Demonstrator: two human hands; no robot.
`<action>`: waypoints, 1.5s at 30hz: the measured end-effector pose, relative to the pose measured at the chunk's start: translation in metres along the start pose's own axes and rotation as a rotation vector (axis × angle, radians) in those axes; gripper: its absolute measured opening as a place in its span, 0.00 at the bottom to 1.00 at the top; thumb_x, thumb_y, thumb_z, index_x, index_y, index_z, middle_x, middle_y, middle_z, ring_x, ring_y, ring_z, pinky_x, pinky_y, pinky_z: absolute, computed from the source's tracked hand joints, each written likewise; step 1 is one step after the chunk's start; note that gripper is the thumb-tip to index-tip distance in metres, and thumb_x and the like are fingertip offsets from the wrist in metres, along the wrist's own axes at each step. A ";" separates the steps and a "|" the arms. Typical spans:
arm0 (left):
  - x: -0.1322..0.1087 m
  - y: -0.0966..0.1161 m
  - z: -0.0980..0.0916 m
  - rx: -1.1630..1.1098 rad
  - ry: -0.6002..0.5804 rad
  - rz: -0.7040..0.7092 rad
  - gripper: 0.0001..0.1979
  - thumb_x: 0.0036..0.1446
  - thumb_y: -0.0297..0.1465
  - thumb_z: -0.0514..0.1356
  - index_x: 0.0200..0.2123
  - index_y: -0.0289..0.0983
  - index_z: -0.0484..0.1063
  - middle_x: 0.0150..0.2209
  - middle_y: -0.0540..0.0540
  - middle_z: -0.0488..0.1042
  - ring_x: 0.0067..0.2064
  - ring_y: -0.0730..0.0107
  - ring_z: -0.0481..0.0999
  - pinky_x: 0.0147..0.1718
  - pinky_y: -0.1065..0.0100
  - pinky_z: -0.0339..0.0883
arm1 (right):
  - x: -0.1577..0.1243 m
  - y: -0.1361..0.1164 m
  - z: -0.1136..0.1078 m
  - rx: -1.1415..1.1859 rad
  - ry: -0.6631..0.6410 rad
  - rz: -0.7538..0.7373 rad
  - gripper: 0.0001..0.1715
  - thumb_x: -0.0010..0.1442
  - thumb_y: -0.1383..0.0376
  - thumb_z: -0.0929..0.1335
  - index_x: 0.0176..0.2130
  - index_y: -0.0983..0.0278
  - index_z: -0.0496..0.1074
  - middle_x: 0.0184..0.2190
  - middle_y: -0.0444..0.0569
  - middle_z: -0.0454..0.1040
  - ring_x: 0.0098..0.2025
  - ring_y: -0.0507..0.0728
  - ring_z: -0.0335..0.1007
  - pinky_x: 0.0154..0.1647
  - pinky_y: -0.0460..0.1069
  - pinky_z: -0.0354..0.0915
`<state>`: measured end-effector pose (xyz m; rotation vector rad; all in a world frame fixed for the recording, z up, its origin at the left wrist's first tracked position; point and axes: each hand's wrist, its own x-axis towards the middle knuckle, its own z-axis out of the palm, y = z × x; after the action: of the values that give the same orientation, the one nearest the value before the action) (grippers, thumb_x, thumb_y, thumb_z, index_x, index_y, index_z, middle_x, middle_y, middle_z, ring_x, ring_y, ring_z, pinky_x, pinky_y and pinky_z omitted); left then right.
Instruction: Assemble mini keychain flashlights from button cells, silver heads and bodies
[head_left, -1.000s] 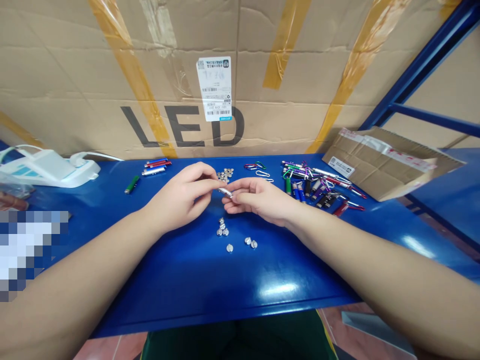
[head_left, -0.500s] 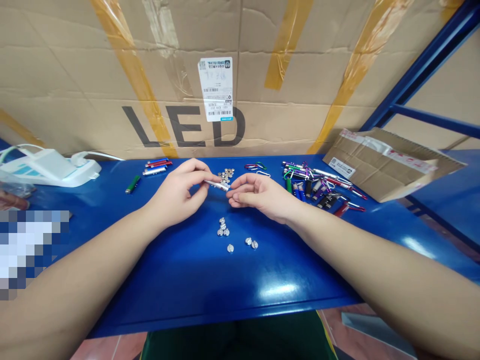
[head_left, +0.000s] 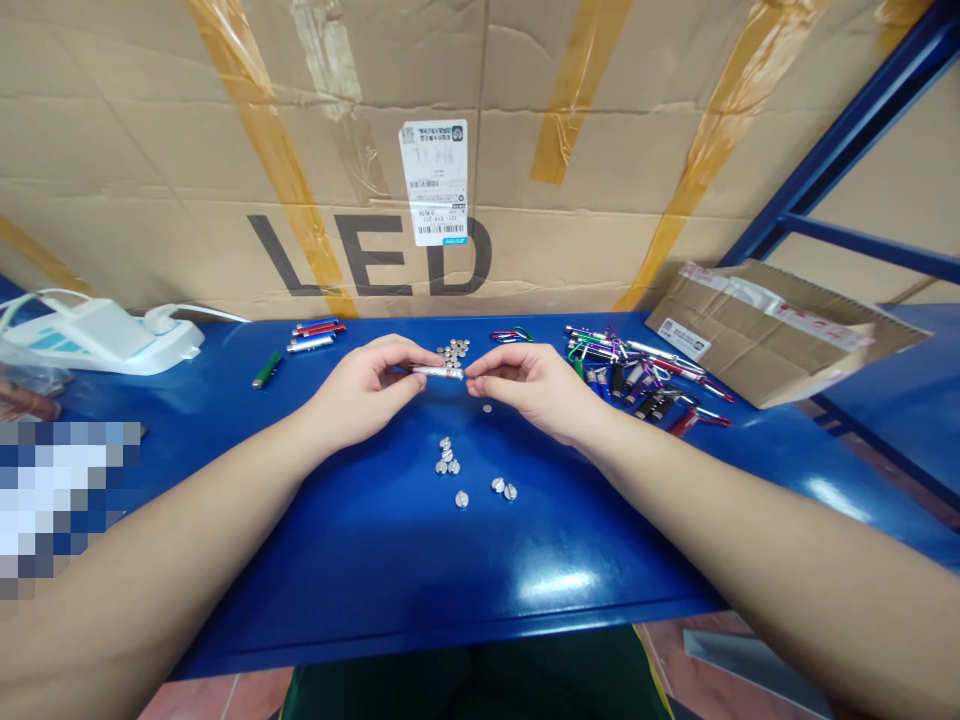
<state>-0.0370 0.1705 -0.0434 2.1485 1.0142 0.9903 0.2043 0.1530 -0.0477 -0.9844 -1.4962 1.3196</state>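
My left hand (head_left: pixel 373 390) is closed around a slim silver mini flashlight tube (head_left: pixel 439 372), held level with its right end sticking out. At that end, my right hand (head_left: pixel 523 385) has its thumb and fingers pinched together; whatever is between them is too small or hidden to make out. A single button cell (head_left: pixel 487 408) lies on the table just below the right fingertips. Behind the tube sits a pile of button cells (head_left: pixel 454 350), partly covered by the hands. Nearer to me several round silver end caps (head_left: pixel 448 456) lie loose.
At right is a heap of coloured mini flashlights with carabiners (head_left: pixel 637 375), beside an open cardboard box (head_left: pixel 757 330). Several tubes (head_left: pixel 311 343) and a green one (head_left: pixel 267 370) lie left. A white power strip (head_left: pixel 135 340) stands far left. A large carton (head_left: pixel 525 240) backs the blue table (head_left: pixel 360 570).
The tube has turned to lie more level between my hands. My right fingers have closed into a pinch at its end. A button cell now shows on the table below them.
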 end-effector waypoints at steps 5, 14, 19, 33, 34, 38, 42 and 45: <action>0.000 0.000 0.001 -0.031 -0.010 -0.036 0.14 0.60 0.36 0.65 0.46 0.37 0.81 0.49 0.40 0.79 0.50 0.55 0.79 0.54 0.51 0.72 | 0.000 0.000 0.001 0.058 -0.002 -0.057 0.13 0.47 0.68 0.78 0.34 0.63 0.76 0.30 0.42 0.80 0.33 0.51 0.76 0.38 0.49 0.71; 0.000 0.000 0.003 -0.015 -0.022 -0.028 0.13 0.60 0.35 0.64 0.46 0.38 0.81 0.48 0.41 0.79 0.49 0.56 0.79 0.54 0.53 0.73 | 0.001 -0.001 0.001 0.033 0.021 0.007 0.12 0.44 0.68 0.77 0.32 0.64 0.77 0.26 0.42 0.76 0.28 0.50 0.71 0.33 0.48 0.69; 0.000 0.000 0.004 -0.011 -0.028 -0.019 0.12 0.61 0.34 0.64 0.46 0.38 0.82 0.48 0.41 0.79 0.49 0.57 0.80 0.54 0.54 0.73 | 0.000 -0.002 0.001 0.015 0.010 0.006 0.11 0.45 0.67 0.77 0.32 0.64 0.77 0.25 0.41 0.76 0.26 0.50 0.70 0.31 0.48 0.68; 0.001 0.003 0.005 -0.147 -0.013 -0.126 0.15 0.57 0.37 0.67 0.46 0.37 0.81 0.48 0.40 0.81 0.48 0.55 0.80 0.54 0.51 0.73 | -0.007 -0.002 0.005 -0.097 0.045 -0.245 0.11 0.53 0.65 0.77 0.38 0.62 0.76 0.36 0.46 0.80 0.36 0.54 0.78 0.46 0.52 0.76; 0.001 0.003 0.005 -0.156 -0.013 -0.132 0.16 0.57 0.38 0.67 0.46 0.37 0.81 0.47 0.40 0.81 0.47 0.55 0.81 0.53 0.51 0.74 | -0.008 -0.002 0.006 -0.116 0.047 -0.253 0.11 0.53 0.65 0.77 0.38 0.62 0.76 0.37 0.47 0.80 0.37 0.54 0.78 0.46 0.52 0.77; 0.001 0.006 0.004 -0.169 -0.024 -0.130 0.15 0.56 0.38 0.68 0.45 0.37 0.82 0.45 0.41 0.82 0.44 0.57 0.81 0.50 0.52 0.75 | -0.008 0.000 0.004 -0.184 0.055 -0.294 0.10 0.56 0.62 0.76 0.39 0.62 0.78 0.39 0.48 0.80 0.38 0.56 0.79 0.46 0.53 0.78; 0.001 0.007 0.004 -0.171 -0.027 -0.120 0.15 0.56 0.37 0.69 0.45 0.37 0.82 0.44 0.41 0.82 0.43 0.58 0.82 0.50 0.53 0.76 | -0.007 0.001 0.002 -0.252 0.058 -0.340 0.07 0.58 0.61 0.76 0.38 0.61 0.80 0.39 0.49 0.80 0.38 0.56 0.80 0.45 0.54 0.79; 0.001 0.008 0.004 -0.185 -0.030 -0.116 0.14 0.56 0.36 0.69 0.45 0.36 0.82 0.44 0.41 0.82 0.42 0.59 0.82 0.48 0.55 0.77 | -0.008 0.000 0.002 -0.295 0.059 -0.361 0.05 0.59 0.62 0.75 0.38 0.60 0.81 0.39 0.48 0.80 0.37 0.56 0.80 0.44 0.54 0.79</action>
<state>-0.0302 0.1663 -0.0392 1.9262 0.9807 0.9548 0.2047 0.1444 -0.0486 -0.8723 -1.7582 0.8236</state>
